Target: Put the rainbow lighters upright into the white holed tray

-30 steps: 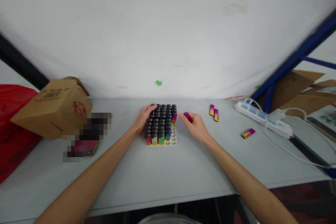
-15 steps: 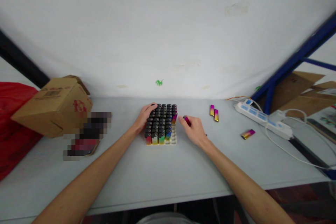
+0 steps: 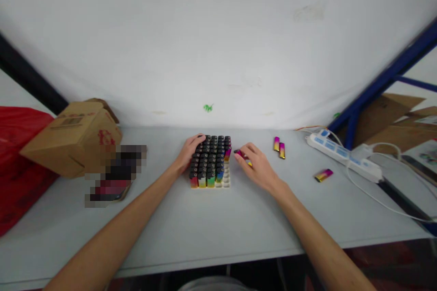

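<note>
A pale tray (image 3: 226, 182) stands mid-table, filled with upright black-topped lighters (image 3: 210, 177) in several colours; some slots at its near right corner show bare. My left hand (image 3: 190, 151) rests against the tray's left side, fingers over the far left lighters. Just right of the tray, my right hand (image 3: 253, 163) is closed on a purple and yellow lighter, partly hidden by the fingers. Two more purple and yellow lighters (image 3: 282, 150) lie farther right on the table, and another lighter (image 3: 323, 175) lies near the power strip.
At the left are a cardboard box (image 3: 71, 141), a red bag (image 3: 23, 168) and a blurred dark object (image 3: 118, 175). A white power strip (image 3: 344, 155) with cables lies at the right, beside a blue frame (image 3: 375, 95) and cardboard (image 3: 385, 118). The wall stands behind.
The lighter in my right hand has turned flatter and shows more of its body, and the fingers have shifted around it. My left hand stays at the tray.
</note>
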{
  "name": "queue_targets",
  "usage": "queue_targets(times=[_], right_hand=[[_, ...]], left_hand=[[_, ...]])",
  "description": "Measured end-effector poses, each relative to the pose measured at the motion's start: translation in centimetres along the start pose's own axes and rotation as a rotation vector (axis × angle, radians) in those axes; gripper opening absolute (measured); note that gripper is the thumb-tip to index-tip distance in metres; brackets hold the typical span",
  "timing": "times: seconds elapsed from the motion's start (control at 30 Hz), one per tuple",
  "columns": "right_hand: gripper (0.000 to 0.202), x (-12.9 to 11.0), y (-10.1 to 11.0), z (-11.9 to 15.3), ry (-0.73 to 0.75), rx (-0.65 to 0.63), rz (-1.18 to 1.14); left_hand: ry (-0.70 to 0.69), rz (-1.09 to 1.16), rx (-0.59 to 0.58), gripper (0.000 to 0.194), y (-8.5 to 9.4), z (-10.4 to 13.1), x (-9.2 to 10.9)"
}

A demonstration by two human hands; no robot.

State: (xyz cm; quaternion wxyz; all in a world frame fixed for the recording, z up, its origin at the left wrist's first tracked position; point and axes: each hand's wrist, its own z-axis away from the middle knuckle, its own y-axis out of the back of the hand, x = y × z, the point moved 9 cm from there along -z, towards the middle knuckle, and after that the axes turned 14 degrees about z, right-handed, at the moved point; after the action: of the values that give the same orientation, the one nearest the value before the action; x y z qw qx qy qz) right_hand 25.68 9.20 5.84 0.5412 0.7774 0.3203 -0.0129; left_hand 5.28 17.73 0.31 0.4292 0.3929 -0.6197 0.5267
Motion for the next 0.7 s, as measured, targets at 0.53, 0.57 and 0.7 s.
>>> queue_targets(times=[0.53,0.57,0.7], right_hand=[[0.028,-0.4,-3.3,-1.2,0.082,-0.184,0.138],[0.029,-0.6,-3.2,-1.3,0.084,-0.194,0.210],[0.031,0.5,-1.6,-1.2,0.053,-0.172,0.343]], left_hand=[[-0.006,-0.048,-0.019,0.033,-0.6,0.5,0.7],[-0.004,-0.050,-0.017,0.033,-0.6,0.5,0.6],[0.005,-0.055,0.001,0.033,-0.2,0.3,0.3]])
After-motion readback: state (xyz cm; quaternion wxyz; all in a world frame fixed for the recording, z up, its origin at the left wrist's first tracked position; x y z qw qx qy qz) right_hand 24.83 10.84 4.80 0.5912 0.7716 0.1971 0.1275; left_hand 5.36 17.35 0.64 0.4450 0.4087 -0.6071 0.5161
